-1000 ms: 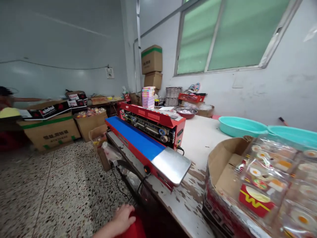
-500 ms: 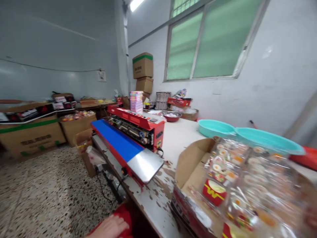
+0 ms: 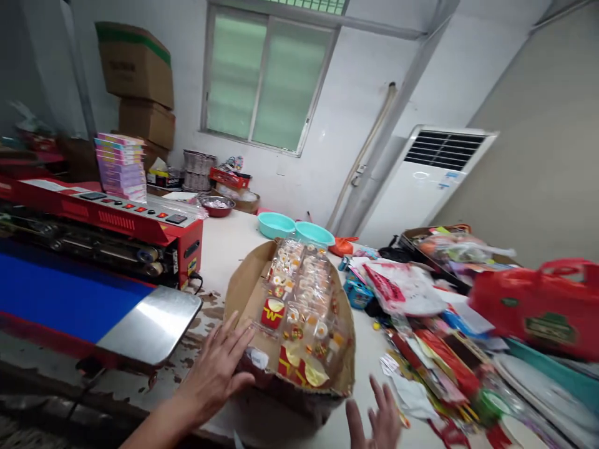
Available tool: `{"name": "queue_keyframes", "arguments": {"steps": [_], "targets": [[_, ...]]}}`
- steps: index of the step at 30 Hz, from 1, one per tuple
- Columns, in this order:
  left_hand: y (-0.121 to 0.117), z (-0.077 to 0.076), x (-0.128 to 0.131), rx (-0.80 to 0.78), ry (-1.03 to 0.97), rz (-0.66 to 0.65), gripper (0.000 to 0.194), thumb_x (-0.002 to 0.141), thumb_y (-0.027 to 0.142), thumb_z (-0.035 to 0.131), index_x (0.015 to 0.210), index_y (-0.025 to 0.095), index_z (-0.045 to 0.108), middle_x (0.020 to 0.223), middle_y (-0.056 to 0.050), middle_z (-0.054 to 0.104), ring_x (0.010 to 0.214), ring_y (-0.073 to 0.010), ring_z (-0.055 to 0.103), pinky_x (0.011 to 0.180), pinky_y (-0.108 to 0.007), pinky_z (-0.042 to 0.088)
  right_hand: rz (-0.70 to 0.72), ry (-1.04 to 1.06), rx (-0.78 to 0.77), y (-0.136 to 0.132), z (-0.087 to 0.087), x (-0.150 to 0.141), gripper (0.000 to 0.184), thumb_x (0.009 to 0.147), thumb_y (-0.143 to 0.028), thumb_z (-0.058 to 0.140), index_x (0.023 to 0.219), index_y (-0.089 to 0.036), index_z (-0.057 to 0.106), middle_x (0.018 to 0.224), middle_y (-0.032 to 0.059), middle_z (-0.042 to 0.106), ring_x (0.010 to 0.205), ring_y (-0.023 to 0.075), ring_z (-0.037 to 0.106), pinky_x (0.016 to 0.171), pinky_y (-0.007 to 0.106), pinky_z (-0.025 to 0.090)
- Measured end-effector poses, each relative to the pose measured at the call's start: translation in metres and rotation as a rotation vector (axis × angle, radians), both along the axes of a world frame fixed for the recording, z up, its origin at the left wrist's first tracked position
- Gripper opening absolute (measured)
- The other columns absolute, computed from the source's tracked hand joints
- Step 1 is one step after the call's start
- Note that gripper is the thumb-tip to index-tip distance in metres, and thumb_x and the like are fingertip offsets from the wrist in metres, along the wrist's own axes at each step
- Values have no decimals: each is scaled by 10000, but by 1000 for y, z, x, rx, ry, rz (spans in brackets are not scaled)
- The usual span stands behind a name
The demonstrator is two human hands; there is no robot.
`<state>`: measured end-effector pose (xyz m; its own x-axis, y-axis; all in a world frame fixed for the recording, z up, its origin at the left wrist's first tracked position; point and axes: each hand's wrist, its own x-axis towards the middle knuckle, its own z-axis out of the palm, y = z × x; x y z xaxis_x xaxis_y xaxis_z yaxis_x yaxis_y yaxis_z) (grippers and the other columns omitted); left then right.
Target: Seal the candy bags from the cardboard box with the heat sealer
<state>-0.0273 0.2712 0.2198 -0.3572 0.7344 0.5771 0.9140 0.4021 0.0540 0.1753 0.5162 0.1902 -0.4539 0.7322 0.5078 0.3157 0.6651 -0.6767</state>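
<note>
Both left hand (image 3: 216, 366) and right hand (image 3: 380, 425), fingers apart, have come to the carton (image 3: 247, 279), its packets (image 3: 314, 284) likely within reach.

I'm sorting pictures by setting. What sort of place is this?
Probably a packing workshop: a red machine with a blue belt, an open cardboard box of clear plastic packets, and stacked cartons.

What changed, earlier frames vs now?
View swung right. Left hand went from low beside the table up to the box, at its near left edge; contact unclear. Right hand now shows plainly, open, right of the box's near end. No grip or release seen. Same: packs in the box, red machine alongside, basins behind.
</note>
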Motion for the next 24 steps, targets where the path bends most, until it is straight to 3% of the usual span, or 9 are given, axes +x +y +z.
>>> {"name": "queue_keyframes", "arguments": {"steps": [3,6,9,11,14,17,19,21,24], "targets": [[27,2,-3,-144,-159,-72,301,879,398,508,1114,218,561,1136,-53,615,1219,-278,441,1053,-528,265,-45,16,-115,-12,7,-31,676,858,-598,389,1415,-225,302,1516,106,110,1397,337,126,1094,580,256],[35,4,1,-185,-276,-62,138,887,291,500,936,180,567,972,-42,621,976,-226,554,969,-475,321,-12,42,-103,-15,9,-56,799,812,-631,390,1390,-86,312,1456,200,225,1376,326,180,1125,517,212],[37,6,6,-139,-338,-39,135,882,283,497,926,173,562,969,-53,618,959,-233,547,893,-434,336,-15,32,-25,-2,11,-61,846,782,-617,453,1386,-47,290,1422,227,264,1356,325,215,1117,492,231],[37,5,7,-112,-366,-38,136,882,278,494,929,170,560,971,-57,617,962,-236,542,869,-419,326,-17,-7,48,17,21,-57,803,789,-563,489,1378,-50,304,1398,221,306,1339,308,251,1111,468,245],[36,1,3,-91,-385,-94,146,889,290,484,921,167,556,956,-52,613,959,-233,533,853,-399,304,74,-182,150,56,52,-55,680,767,-415,559,1349,-113,378,1353,159,407,1281,268,340,1100,429,250],[31,-1,-6,-94,-428,-272,225,860,395,541,937,184,551,957,-29,607,945,-208,525,848,-363,292,204,-381,119,93,83,-65,744,624,-348,712,1305,-178,466,1315,118,482,1251,289,378,1065,441,272],[27,-3,-11,-103,-440,-373,433,758,513,644,1048,211,535,1044,-26,596,988,-209,514,865,-345,286,275,-463,73,108,95,-75,715,522,-341,781,1190,-186,579,1205,111,575,1173,313,453,1002,442,337],[27,-6,-14,-119,-400,-367,575,683,546,703,1121,224,517,1100,-37,580,1017,-224,502,874,-345,278,360,-532,28,117,100,-83,514,508,-374,782,971,-178,676,1032,90,653,1032,297,545,912,407,404],[33,-15,-11,-104,-284,-262,363,753,475,659,973,202,568,992,-36,594,943,-220,512,824,-357,264,477,-576,-10,120,102,-90,343,609,-484,694,679,-151,650,832,72,670,849,248,597,813,363,442]]}}
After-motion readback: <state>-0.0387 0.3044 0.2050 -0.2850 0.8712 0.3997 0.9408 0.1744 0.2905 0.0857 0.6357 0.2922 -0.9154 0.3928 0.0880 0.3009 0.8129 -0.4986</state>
